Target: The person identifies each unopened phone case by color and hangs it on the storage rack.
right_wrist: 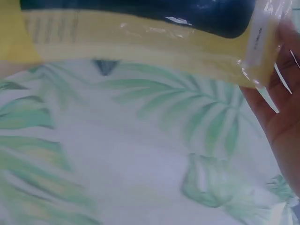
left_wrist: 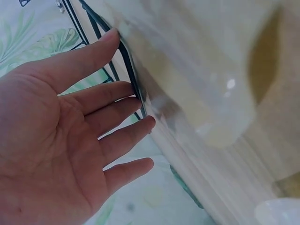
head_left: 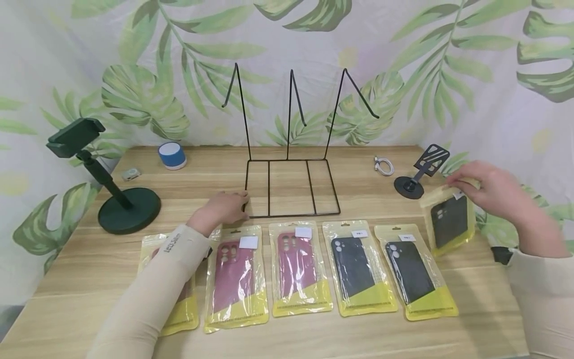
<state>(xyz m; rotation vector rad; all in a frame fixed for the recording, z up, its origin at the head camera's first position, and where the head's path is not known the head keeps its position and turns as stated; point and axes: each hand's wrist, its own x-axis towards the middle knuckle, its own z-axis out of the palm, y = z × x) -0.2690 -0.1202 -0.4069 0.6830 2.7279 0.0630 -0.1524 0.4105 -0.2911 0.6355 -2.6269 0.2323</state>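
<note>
At the right, my right hand (head_left: 498, 192) pinches the top edge of a bagged black phone case (head_left: 450, 223), which hangs tilted above the table. In the right wrist view its clear and yellow bag (right_wrist: 140, 40) stretches across the top. My left hand (head_left: 226, 207) is at the front left corner of a black wire display rack (head_left: 269, 189). Seen from the left wrist, its fingers are spread and nearly straight, with the thumb tip and fingertips right at the rack's wire (left_wrist: 127, 61). The rack's three upright hooks hold nothing.
Bagged phone cases lie in a row along the front: pink ones (head_left: 233, 284) left, black ones (head_left: 358, 271) right. A green phone stand (head_left: 130, 209) and blue speaker (head_left: 172, 155) stand back left. A coiled cable (head_left: 384, 166) and black folding stand (head_left: 409, 187) are back right.
</note>
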